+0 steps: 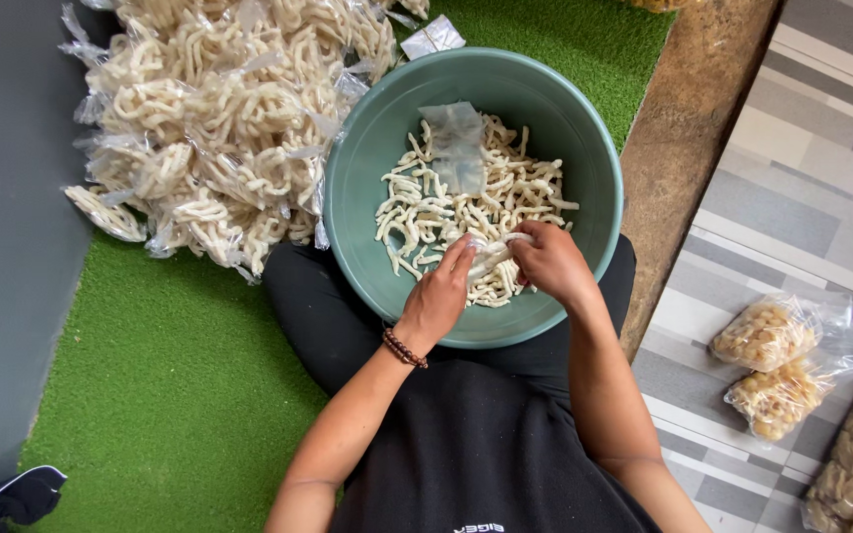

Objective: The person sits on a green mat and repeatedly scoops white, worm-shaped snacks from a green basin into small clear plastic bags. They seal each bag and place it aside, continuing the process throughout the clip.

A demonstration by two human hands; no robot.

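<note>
— What takes up the most room here?

— The strip of green artificial turf [170, 395] the person sits on, with grey striped floor tiles [821, 148] to the right of it. On the turf, upper left, lies a big heap of clear plastic bags filled with pale finger-shaped crackers [219, 118], touching the rim of the bowl.

— Which bowl?

— A round teal plastic basin [367, 158] resting in the person's lap, against black trousers. Its bottom is covered with loose pale cracker sticks [436, 212], and an empty clear plastic bag [456, 148] lies flat on top of them towards the far side.

— And the hands?

— Both are inside the basin at its near edge. The left hand [438, 296], with a brown bead bracelet [405, 349] on the wrist, and the right hand [550, 262] are each grasping one end of a small clear plastic bag [494, 252] holding a few sticks. The bag's long axis runs roughly left to right between the two hands, rising slightly towards the right hand. I cannot tell which end is the mouth.

— Anything on the tiles?

— Clear bags of golden-brown puffed snacks [772, 336], well apart from the basin, at the right edge.
</note>
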